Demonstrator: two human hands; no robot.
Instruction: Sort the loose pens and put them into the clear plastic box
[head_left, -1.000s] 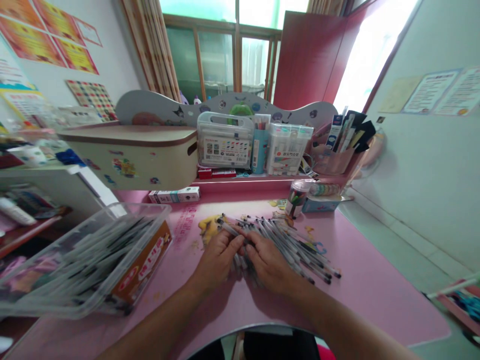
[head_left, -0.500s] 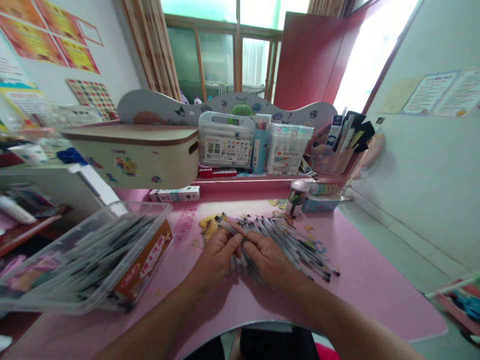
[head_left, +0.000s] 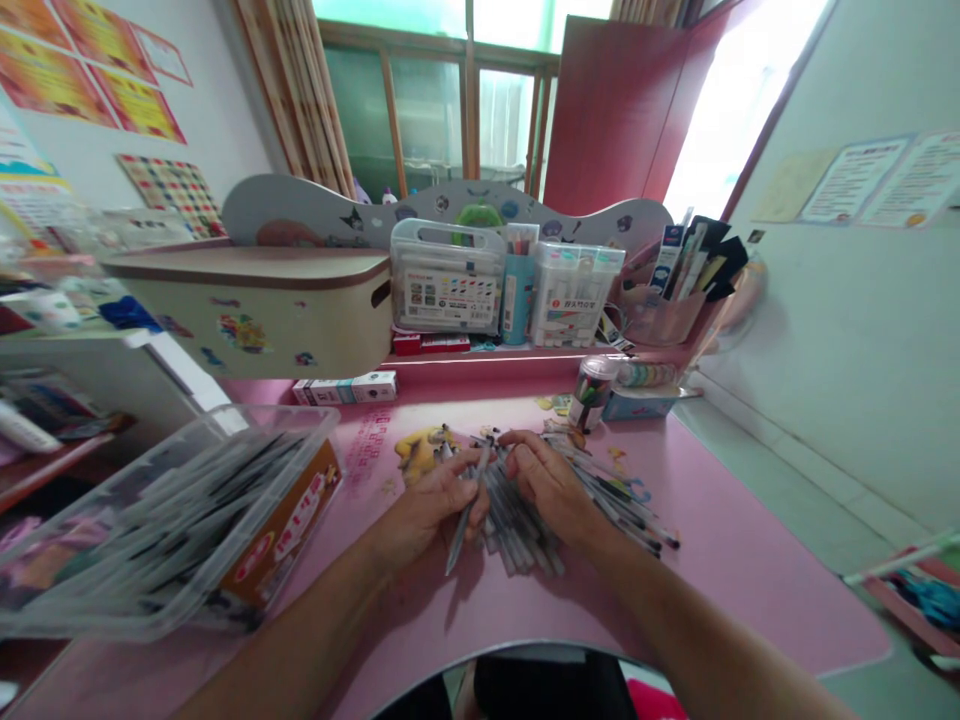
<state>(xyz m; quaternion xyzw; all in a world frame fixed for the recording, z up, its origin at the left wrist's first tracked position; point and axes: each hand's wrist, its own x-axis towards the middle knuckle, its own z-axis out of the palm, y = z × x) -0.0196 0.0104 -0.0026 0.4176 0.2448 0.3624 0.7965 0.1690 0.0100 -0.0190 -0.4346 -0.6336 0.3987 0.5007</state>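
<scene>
My left hand point(head_left: 435, 500) is closed around a clear-barrelled pen point(head_left: 460, 535), which slants with its lower end toward me. My right hand point(head_left: 546, 485) is just right of that pen's upper end, its fingers loosely bent and apart, with nothing visible in them. Under and between the hands lies a pile of similar pens point(head_left: 517, 535) on the pink desk point(head_left: 720, 590). More pens spread out to the right, partly hidden by my right hand. On the left, a clear plastic box point(head_left: 176, 615) holds many such pens.
A lidded cream bin point(head_left: 277, 335), a clear carry case point(head_left: 448, 290), a marker box point(head_left: 576, 300) and a pink pen holder point(head_left: 664, 318) line the shelf behind. A clear jar point(head_left: 592, 395) and a blue box point(head_left: 639, 403) stand at the back right of the desk.
My hands were together over the pens and are now apart. The left hand has turned, showing one pen slanting toward me; my right hand has moved slightly up and right, its fingers loosened.
</scene>
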